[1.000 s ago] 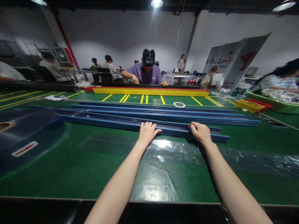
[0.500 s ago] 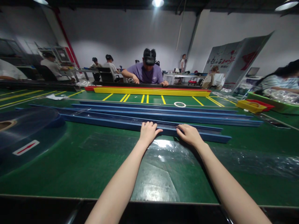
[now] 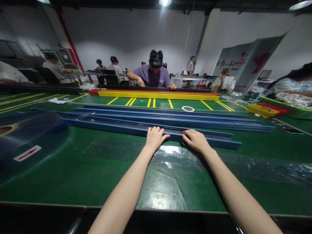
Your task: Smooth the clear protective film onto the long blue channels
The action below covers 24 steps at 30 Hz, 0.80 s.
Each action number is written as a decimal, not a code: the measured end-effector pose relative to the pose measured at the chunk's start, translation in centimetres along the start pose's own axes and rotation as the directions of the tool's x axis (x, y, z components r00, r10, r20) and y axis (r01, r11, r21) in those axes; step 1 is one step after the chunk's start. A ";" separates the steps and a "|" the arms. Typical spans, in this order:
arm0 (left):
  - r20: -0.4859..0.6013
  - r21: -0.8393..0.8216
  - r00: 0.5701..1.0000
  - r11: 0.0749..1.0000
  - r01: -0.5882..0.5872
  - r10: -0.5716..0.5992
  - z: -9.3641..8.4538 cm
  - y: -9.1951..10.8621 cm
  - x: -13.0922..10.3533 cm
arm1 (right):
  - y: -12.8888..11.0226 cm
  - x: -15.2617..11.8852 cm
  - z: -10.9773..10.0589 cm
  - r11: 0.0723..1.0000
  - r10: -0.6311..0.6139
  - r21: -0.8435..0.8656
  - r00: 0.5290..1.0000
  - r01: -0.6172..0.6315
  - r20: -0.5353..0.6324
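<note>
A long blue channel-shaped rail (image 3: 122, 127) lies slantwise across the green table, with a strip of clear film inside it. My left hand (image 3: 155, 137) grips its near wall, fingertips over the edge and thumb pointing right. To the right, my right hand (image 3: 195, 139) is closed at the same rail, fingertips inside the channel; what they pinch is too small to make out. More blue rails (image 3: 219, 123) lie just behind. A clear plastic sheet (image 3: 170, 159) is flat on the table below my hands.
At left sits a large film roll (image 3: 31, 136) with a red arrow label. A white tape ring (image 3: 188, 109) lies behind the rails. Farther back are yellow and red rails (image 3: 158, 95) and a person in purple. Yellow tray (image 3: 262, 110) and green bin (image 3: 292, 111) stand at right.
My right hand has shifted slightly left along the rail. My left hand has stayed in place on the rail.
</note>
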<state>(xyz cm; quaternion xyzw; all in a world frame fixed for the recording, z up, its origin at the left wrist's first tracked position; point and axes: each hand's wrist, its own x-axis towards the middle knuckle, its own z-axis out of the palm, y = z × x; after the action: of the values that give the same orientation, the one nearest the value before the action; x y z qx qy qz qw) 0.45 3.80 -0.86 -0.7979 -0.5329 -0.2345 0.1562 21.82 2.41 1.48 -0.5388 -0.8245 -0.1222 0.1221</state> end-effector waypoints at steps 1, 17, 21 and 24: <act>0.000 0.001 1.000 1.000 -0.001 0.001 0.0 0.0 0.0 | 0.0 0.0 0.1 1.000 -0.001 0.003 1.000 0.001 -0.012; 0.037 -0.081 0.996 0.994 0.078 -0.075 -0.9 0.3 0.2 | -1.9 1.1 1.7 0.992 0.124 0.066 0.949 -0.110 -0.289; 0.046 -0.104 0.994 0.989 0.106 -0.102 -1.1 0.3 0.2 | -2.0 1.2 1.8 0.989 0.149 0.053 0.940 -0.139 -0.308; 0.046 -0.108 0.992 0.986 0.123 -0.118 -1.0 0.2 0.3 | -2.0 1.3 1.8 0.986 0.167 0.031 0.936 -0.165 -0.311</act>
<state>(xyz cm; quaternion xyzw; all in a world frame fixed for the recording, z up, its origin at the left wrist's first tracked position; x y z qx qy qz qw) 0.48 3.43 0.15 -0.7761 -0.5693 -0.2571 0.0867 19.36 3.35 0.06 -0.5800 -0.7467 -0.1933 0.2621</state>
